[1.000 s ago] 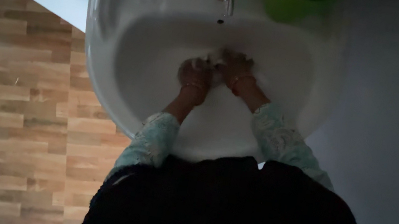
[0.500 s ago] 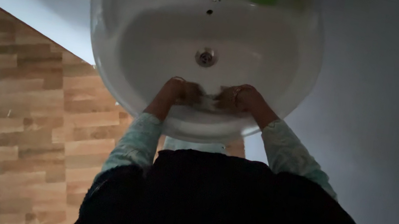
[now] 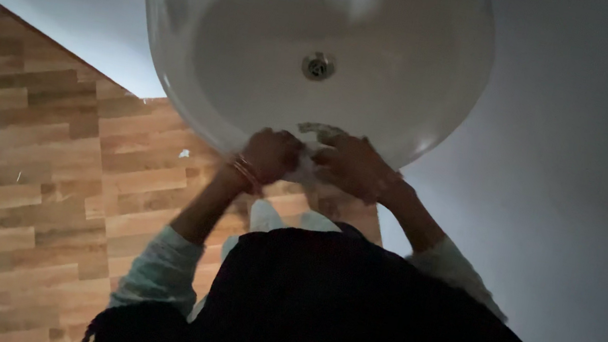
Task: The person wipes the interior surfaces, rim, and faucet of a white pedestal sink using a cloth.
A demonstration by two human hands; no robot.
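Over the near rim of the white basin (image 3: 171, 85), left hand (image 3: 271, 154) and right hand (image 3: 353, 167) each close their grip on a small pale cloth (image 3: 313, 148); only the drain (image 3: 318, 66) shows in the bowl.

Dim room, wood-look plank floor (image 3: 35, 177) (brown, patchy), pale grey wall (image 3: 576, 198), white skirting strip (image 3: 60, 18)

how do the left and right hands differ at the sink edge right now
The left hand looks curled into a fist, with bangles at its wrist; the right hand lies flatter and more spread, and no bangle shows on it. Both sit at the near rim of the white sink, gripping a small wet cloth between them.
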